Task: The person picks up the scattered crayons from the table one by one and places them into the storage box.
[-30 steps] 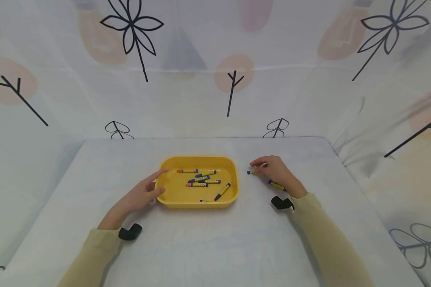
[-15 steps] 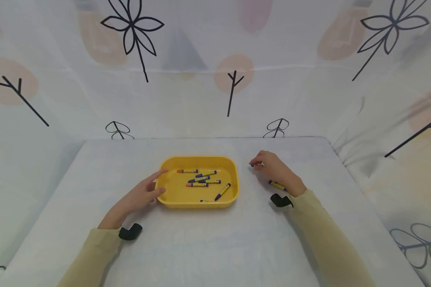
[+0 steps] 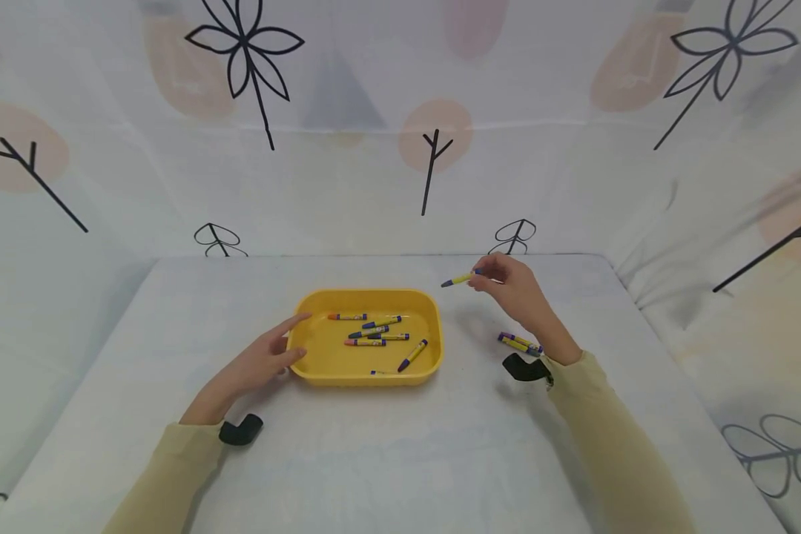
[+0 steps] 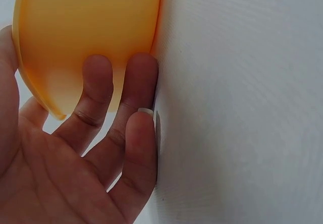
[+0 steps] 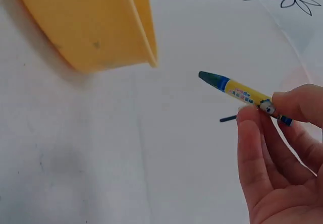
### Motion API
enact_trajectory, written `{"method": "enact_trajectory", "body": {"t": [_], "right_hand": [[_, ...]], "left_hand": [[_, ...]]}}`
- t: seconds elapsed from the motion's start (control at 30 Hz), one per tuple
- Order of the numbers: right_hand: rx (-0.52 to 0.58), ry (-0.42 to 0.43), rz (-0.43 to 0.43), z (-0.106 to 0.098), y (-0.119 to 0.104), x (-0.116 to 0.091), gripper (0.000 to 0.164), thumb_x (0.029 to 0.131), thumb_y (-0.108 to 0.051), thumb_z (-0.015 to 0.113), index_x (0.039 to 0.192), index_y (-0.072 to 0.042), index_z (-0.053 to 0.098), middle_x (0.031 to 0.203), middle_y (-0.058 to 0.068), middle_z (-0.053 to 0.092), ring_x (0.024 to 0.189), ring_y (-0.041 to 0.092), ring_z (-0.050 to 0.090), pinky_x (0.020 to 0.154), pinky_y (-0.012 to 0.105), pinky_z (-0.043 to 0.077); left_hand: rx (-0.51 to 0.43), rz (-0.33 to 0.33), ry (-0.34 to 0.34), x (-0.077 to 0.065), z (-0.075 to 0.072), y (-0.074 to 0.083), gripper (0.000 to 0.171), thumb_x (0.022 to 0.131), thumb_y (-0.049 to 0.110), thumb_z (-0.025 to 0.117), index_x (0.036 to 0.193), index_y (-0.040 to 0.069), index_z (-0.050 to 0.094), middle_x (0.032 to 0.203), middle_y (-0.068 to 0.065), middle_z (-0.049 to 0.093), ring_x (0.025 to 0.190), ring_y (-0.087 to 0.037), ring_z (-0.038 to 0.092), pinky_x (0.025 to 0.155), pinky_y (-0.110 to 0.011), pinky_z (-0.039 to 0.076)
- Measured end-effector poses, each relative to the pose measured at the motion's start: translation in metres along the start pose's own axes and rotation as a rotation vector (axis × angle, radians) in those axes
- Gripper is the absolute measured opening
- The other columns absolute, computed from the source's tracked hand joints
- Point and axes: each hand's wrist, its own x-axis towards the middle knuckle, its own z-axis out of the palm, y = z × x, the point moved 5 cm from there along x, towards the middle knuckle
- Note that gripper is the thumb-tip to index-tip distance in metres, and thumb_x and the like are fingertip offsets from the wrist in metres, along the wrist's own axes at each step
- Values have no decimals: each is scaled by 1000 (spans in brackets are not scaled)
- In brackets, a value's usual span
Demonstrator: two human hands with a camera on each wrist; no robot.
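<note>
My right hand (image 3: 517, 289) pinches a dark green crayon (image 5: 247, 97) near its blue end, between thumb and fingertips. The crayon has a yellow wrapper, and its tip points left toward the yellow tray (image 3: 367, 380). It is raised over the table, to the right of the tray. My left hand (image 3: 256, 365) holds the tray's left end, with thumb and index finger over the rim. In the left wrist view, other fingers (image 4: 141, 80) lie against the tray's outer wall, close to the tabletop. Several crayons (image 3: 368, 333) lie scattered inside the tray.
More crayons (image 3: 521, 343) lie together on the white tabletop (image 3: 400, 460), beside my right wrist. Black wrist mounts (image 3: 242, 429) sit at both cuffs. A white cloth backdrop (image 3: 347, 185) with plant drawings stands behind and beside the table.
My right hand has picked up the crayon from the table and raised it up and away from me. The crayons by the wrist show more fully. My left hand stays at the tray.
</note>
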Motion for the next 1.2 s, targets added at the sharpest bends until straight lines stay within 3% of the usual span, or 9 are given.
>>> {"method": "enact_trajectory", "body": {"t": [0.17,0.3,0.5,0.73,1.07,1.2], "right_hand": [[293,-1,19,12,-6,3,20,96,-5,64,108,7,54,104,16,65,94,24,70,86,27,53],[387,-50,49,27,-12,5,21,96,-5,63,111,9,56,104,16,64,94,24,70,87,30,53],[377,-148,63,54,-20,13,20,95,-7,65,110,6,64,103,16,69,98,26,69,94,34,51],[323,-180,58,75,-34,29,17,92,-14,72,100,0,69,97,11,73,100,30,67,97,41,46],[443,-270,52,115,-45,48,13,93,-11,71,102,-2,71,98,11,73,99,27,69,94,36,51],[410,-326,64,128,-41,47,16,94,-12,70,107,-3,73,99,9,74,101,25,68,95,35,50]], "left_hand": [[-7,-16,0,1,0,-1,67,99,35,62,157,30,29,128,-18,57,91,-23,57,77,-35,49],[-12,-27,-1,1,0,-1,67,99,35,62,157,30,29,127,-17,58,92,-24,58,77,-34,49],[-6,-26,-5,2,1,-2,67,98,35,63,157,30,29,124,-16,58,90,-24,58,76,-34,49],[0,-18,-6,3,0,-3,67,99,35,62,157,29,29,122,-14,59,89,-23,57,76,-34,49],[-7,-6,1,4,-1,-7,66,99,35,62,156,31,30,117,-14,60,89,-24,58,76,-34,49],[-9,4,-9,4,-1,-6,66,99,34,62,156,30,30,117,-14,60,89,-23,58,76,-34,49]]}}
